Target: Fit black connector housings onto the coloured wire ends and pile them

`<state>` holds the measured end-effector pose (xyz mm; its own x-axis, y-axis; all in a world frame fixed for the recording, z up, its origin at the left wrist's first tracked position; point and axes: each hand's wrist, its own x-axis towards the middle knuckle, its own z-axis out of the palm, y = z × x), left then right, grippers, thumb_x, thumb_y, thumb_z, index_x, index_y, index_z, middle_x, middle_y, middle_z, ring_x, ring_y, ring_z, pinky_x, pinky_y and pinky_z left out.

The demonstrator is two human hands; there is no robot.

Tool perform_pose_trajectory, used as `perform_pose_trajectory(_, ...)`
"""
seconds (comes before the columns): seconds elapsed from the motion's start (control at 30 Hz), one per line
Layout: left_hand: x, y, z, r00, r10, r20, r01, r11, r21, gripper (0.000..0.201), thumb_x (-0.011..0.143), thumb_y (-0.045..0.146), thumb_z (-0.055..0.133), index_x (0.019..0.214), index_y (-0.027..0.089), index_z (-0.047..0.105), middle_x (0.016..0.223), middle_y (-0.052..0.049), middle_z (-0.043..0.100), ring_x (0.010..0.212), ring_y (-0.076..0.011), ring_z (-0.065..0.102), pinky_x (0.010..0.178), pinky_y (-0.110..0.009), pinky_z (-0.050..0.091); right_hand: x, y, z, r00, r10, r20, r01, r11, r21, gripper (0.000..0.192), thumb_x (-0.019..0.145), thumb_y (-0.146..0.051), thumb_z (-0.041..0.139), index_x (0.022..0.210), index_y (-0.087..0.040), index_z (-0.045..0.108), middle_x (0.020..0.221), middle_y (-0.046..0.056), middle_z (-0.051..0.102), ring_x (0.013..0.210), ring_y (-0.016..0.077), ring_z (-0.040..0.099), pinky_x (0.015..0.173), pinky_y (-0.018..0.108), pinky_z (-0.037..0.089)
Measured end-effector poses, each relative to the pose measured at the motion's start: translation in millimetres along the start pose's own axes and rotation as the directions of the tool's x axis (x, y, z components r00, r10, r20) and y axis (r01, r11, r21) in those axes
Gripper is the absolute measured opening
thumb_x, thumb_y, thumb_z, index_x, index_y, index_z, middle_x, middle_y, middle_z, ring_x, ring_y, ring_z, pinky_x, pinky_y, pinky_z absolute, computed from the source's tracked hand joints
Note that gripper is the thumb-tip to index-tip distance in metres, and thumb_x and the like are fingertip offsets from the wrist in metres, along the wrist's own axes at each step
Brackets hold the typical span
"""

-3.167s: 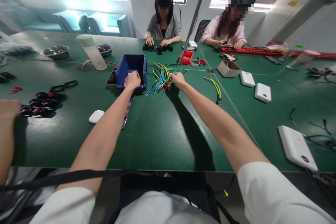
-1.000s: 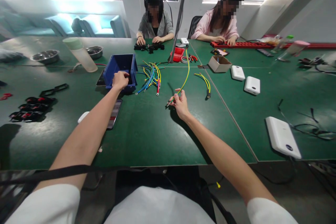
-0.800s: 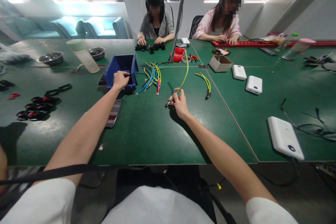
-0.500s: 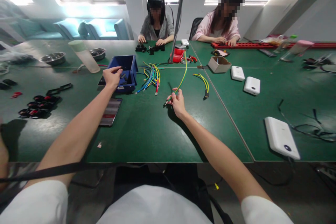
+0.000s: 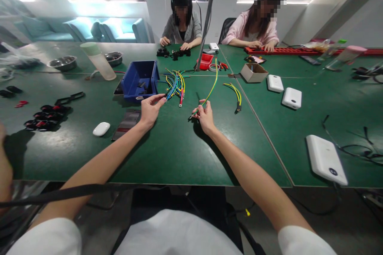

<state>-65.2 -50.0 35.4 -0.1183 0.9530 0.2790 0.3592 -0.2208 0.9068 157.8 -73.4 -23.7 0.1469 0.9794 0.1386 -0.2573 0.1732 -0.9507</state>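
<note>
I see my right hand (image 5: 204,114) above the green surface (image 5: 179,151), with its grip closed on the lower end of a long yellow-green wire (image 5: 212,87). The wire rises from the fingers and curves away toward the far side, where a small red plastic tray (image 5: 205,62) stands. My left hand (image 5: 150,107) is just in front of the blue plastic bin (image 5: 140,80), palm partly turned up. Its thumb and forefinger are pinched together, and something small and dark seems to be between them, but it is too small for me to tell what. The two hands are near each other but do not touch. Between and behind them lies a loose bundle of coloured wires (image 5: 175,85), blue, yellow, green and red, just beside the bin. A short pair of yellow-green wires (image 5: 235,95) lies apart, to the right of my right hand. On the left side I see a white oval device (image 5: 101,128) and a dark flat phone (image 5: 128,119), both lying near my left forearm.
</note>
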Motion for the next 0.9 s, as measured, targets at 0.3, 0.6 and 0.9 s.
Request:
perform_pose_trajectory(0.3, -47.4, 8.0, 15.1, 0.993, -0.002, 0.122, 0.001, 1.0, 0.006, 0.024, 0.08, 0.04, 0.068, 0.098, 0.026, 0.076, 0.098, -0.004, 0.073, 0.084, -0.0182, 0.066, 0.071, -0.029, 0.052, -1.7, 0.9, 0.1, 1.0, -0.009, -0.023, 0.009, 1.0, -0.005, 0.027, 0.088, -0.039, 0.052, 0.11, -0.029, 0.04, 0.072, -0.006, 0.058, 0.051, 0.0069, 0.051, 0.058, 0.023, 0.053)
perform_pose_trajectory(0.6, -61.0, -13.7, 12.9, 0.966, 0.144, 0.216, -0.154, 0.988, 0.028, 0.023, 0.08, 0.035, 0.07, 0.098, 0.021, 0.077, 0.091, -0.004, 0.069, 0.078, -0.0151, 0.063, 0.07, -0.028, 0.049, -2.8, 2.1, 1.2, 0.995, -0.017, -0.096, 0.012, 0.999, -0.05, 0.038, 0.085, -0.039, 0.059, 0.12, -0.032, 0.047, 0.073, -0.008, 0.047, 0.052, 0.0058, 0.05, 0.059, 0.026, 0.057)
perform_pose_trajectory(0.9, -62.3, -15.1, 11.5, 0.939, 0.2, 0.28, -0.234, 0.968, 0.094, 0.014, 0.08, 0.025, 0.07, 0.091, 0.021, 0.078, 0.084, -0.004, 0.07, 0.077, -0.0153, 0.064, 0.075, -0.029, 0.05, -6.3, -4.4, 4.1, 0.99, 0.017, -0.138, -0.019, 1.0, -0.016, 0.038, 0.082, -0.039, 0.064, 0.117, -0.031, 0.052, 0.076, -0.006, 0.05, 0.058, 0.0073, 0.051, 0.064, 0.03, 0.059)
